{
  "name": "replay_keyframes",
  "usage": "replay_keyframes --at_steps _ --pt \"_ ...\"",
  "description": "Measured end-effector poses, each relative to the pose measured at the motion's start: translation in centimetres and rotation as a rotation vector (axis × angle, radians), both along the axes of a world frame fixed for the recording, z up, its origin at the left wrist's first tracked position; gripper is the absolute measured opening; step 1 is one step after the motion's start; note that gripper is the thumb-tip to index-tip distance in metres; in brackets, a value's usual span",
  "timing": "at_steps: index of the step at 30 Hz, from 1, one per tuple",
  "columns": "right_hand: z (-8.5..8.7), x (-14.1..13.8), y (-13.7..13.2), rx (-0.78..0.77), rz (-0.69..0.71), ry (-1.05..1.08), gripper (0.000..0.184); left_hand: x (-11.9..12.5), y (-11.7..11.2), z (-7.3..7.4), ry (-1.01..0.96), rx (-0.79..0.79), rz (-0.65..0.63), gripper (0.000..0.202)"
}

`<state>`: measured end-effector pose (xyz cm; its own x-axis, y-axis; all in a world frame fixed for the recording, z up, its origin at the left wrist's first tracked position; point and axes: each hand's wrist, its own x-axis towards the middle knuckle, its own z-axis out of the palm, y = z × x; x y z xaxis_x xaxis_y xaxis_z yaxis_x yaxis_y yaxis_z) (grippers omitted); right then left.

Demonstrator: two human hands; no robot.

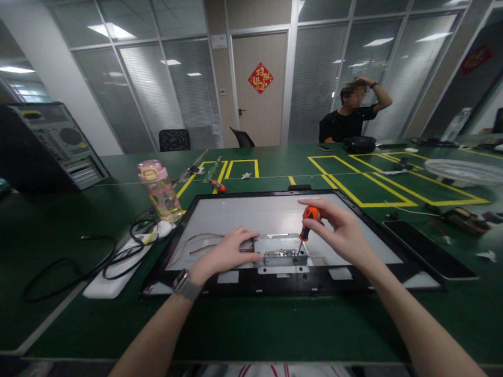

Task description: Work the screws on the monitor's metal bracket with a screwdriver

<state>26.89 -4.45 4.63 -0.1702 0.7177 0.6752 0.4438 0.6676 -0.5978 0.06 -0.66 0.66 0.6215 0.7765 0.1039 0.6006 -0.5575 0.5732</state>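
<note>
A flat monitor panel (274, 210) with a black frame lies on the green table in front of me. A silvery metal bracket (279, 262) with a row of connectors sits at its near middle part. My left hand (228, 251), a watch on its wrist, grips the bracket's left end with thumb and fingers. In my right hand (342, 231) is a screwdriver (310, 218) with an orange and black handle, held between thumb and fingers. It stands tilted, its tip down at the bracket's right end; the exact contact point is too small to make out. Thin wires (199, 242) run across the panel on the left.
On the left are a power strip (118, 268), black cables, a pink-lidded bottle (160, 190) and a computer case (39, 147). A second screwdriver (217, 185) lies beyond the panel. At right are a dark phone-like slab (428, 249) and a tape-marked area. A person (350, 114) sits across the table.
</note>
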Motion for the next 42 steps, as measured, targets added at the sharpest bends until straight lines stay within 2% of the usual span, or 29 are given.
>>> replay_keyframes --at_steps 2,5,11,20,34,36,40,42 --pt "0.01 0.0 -0.06 -0.034 0.037 0.03 0.034 0.02 -0.08 0.11 0.005 -0.007 0.003 0.056" --pt "0.01 0.07 -0.11 -0.064 0.084 0.038 0.03 0.02 -0.23 0.24 0.006 -0.013 0.005 0.055" --pt "0.06 0.01 0.01 0.008 0.007 0.004 0.021 -0.08 -0.14 0.09 0.0 -0.009 0.002 0.056" --pt "0.18 -0.08 -0.02 -0.023 0.061 0.034 0.016 -0.15 -0.06 0.0 0.006 -0.004 0.008 0.057" --pt "0.12 0.04 -0.14 -0.11 0.163 0.064 0.025 -0.08 -0.07 0.02 -0.002 0.003 0.006 0.057" --pt "0.04 0.07 -0.05 -0.083 0.144 0.026 0.024 -0.11 -0.07 -0.02 0.003 -0.001 0.009 0.057" --pt "-0.22 -0.02 0.23 -0.004 -0.007 -0.051 0.024 -0.17 0.01 -0.2 0.004 -0.005 0.001 0.057" --pt "-0.27 -0.13 0.25 -0.006 -0.02 -0.04 0.027 -0.2 0.04 -0.24 -0.003 -0.005 -0.002 0.057"
